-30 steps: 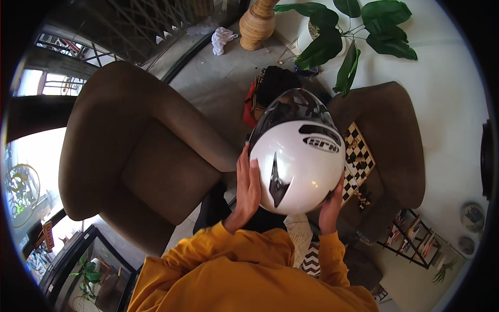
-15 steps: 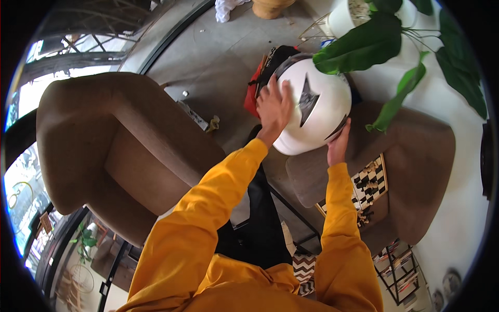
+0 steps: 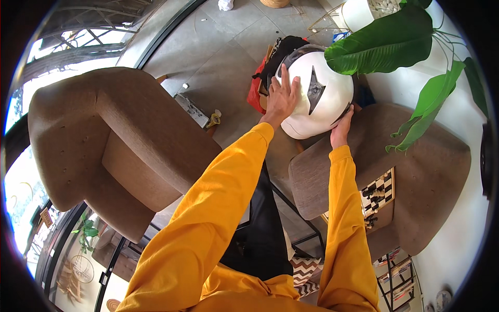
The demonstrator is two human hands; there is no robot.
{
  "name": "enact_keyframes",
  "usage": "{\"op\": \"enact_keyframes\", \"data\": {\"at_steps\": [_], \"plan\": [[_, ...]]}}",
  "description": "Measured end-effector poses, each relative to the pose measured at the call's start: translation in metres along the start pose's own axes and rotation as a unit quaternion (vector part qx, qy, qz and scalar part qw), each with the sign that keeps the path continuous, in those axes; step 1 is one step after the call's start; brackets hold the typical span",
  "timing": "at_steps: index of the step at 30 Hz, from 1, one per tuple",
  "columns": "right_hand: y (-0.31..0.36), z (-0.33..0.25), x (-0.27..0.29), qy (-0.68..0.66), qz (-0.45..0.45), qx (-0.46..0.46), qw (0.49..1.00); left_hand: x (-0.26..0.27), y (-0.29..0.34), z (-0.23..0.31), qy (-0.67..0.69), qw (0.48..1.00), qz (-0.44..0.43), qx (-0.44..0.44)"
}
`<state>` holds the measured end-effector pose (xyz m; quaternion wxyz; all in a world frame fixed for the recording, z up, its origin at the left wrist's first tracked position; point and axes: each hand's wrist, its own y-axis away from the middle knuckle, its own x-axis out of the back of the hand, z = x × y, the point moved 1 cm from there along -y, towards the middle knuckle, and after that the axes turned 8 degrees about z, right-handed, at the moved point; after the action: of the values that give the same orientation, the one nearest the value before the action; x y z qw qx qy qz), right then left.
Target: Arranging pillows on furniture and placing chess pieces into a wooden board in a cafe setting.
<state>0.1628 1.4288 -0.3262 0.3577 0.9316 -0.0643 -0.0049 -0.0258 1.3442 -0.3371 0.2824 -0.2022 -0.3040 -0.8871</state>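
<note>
A white helmet (image 3: 338, 96) with a dark pointed marking is held between my two hands, past the near end of the brown armchair on the right. My left hand (image 3: 282, 100) presses on its left side, fingers spread over the shell. Under its lower right edge, my right hand (image 3: 342, 130) cups the rim, with part of the fingers hidden. Just behind and left of the helmet are a black bag (image 3: 285, 53) and a red bag (image 3: 253, 98), both partly covered. A broad green leaf (image 3: 382, 44) overlaps the helmet's upper right.
Brown armchairs stand on the left (image 3: 67, 130) and right (image 3: 439, 171). A chessboard (image 3: 385, 191) with pieces rests on the right one. A white plant pot (image 3: 358, 13) stands at the far right, near the wall. A black-framed shelf (image 3: 397, 278) is at lower right.
The helmet has moved slightly farther away and to the right in the picture, both hands staying on it. My view has shifted a little, and the leaves sit farther right.
</note>
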Motion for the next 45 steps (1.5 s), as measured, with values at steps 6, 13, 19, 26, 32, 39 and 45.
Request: {"op": "enact_keyframes", "data": {"at_steps": [6,13,19,26,32,39,45], "plan": [[0.009,-0.007,-0.002,0.075,-0.005,0.103,0.992,0.005,0.012,-0.011,0.066,0.998,0.008,-0.016],[0.037,0.007,-0.003,0.141,0.017,0.162,0.977,0.008,0.053,-0.017,0.1,0.995,0.011,-0.008],[0.045,0.014,-0.003,0.119,0.032,0.158,0.98,0.02,0.06,-0.004,0.089,0.996,-0.014,0.008],[0.019,-0.013,0.008,0.119,0.074,0.147,0.979,0.024,0.056,0.04,0.013,1.0,-0.003,0.002],[-0.015,-0.017,0.008,0.155,0.059,0.047,0.985,0.014,0.031,0.043,-0.022,0.998,0.011,-0.06],[-0.014,-0.017,-0.005,0.201,0.058,0.176,0.962,0.014,0.018,0.039,-0.032,0.999,-0.022,-0.007],[0.025,-0.033,-0.019,0.226,0.045,0.242,0.943,0.022,0.024,0.042,-0.016,1.0,-0.003,-0.016]]}}
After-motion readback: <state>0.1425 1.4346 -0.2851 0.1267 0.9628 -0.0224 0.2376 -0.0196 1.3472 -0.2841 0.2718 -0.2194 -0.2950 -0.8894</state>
